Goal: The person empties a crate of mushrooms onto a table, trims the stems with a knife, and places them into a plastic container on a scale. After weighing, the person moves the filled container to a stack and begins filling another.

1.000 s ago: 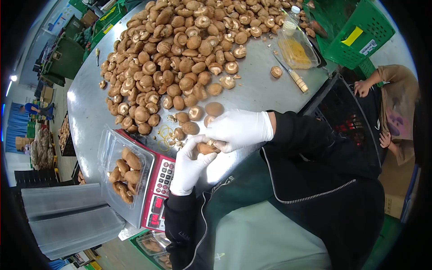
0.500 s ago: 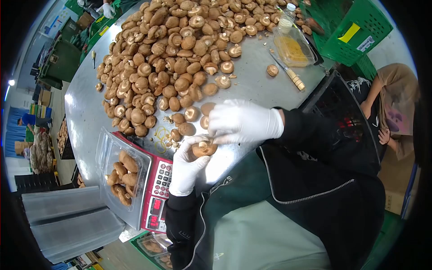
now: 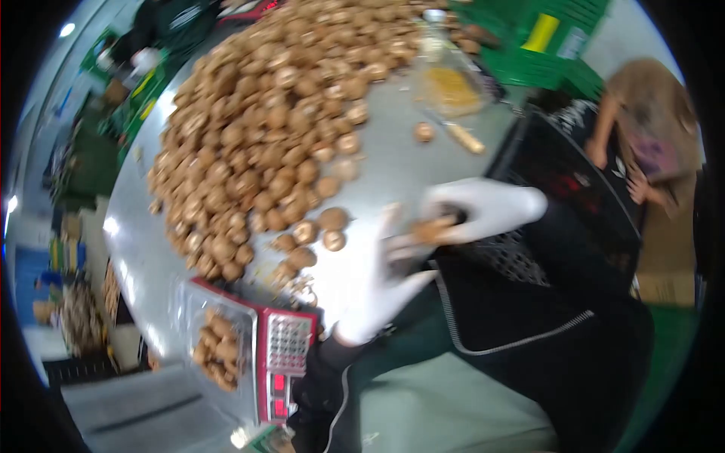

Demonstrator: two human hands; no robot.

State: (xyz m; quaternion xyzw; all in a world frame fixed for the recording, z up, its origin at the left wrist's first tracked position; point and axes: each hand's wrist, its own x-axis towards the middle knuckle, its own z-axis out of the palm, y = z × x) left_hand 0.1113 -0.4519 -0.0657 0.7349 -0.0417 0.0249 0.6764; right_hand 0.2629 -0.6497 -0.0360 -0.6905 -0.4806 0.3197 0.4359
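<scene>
My right hand (image 3: 487,210), in a white glove, is closed around a blurred brown mushroom (image 3: 436,229) over the near part of the metal table (image 3: 385,162). My gloved left hand (image 3: 377,283) is just left of it, thumb and fingers apart, with nothing that I can make out in its grasp. Motion smears both hands. A large heap of brown mushrooms (image 3: 264,128) covers the far and left part of the table. Cut stem pieces (image 3: 300,287) and a few loose mushrooms lie left of my left hand.
A red scale (image 3: 291,343) stands at the left, bearing a clear tray with mushrooms (image 3: 219,351). A wooden-handled knife (image 3: 462,137) lies near a clear box with yellow contents (image 3: 453,89). A black crate (image 3: 559,196) and another person's arm (image 3: 604,124) are at the right.
My right hand has moved right and down, away from the heap, with the mushroom that was in my left hand. My left hand has shifted right and its fingers have spread. The view has turned.
</scene>
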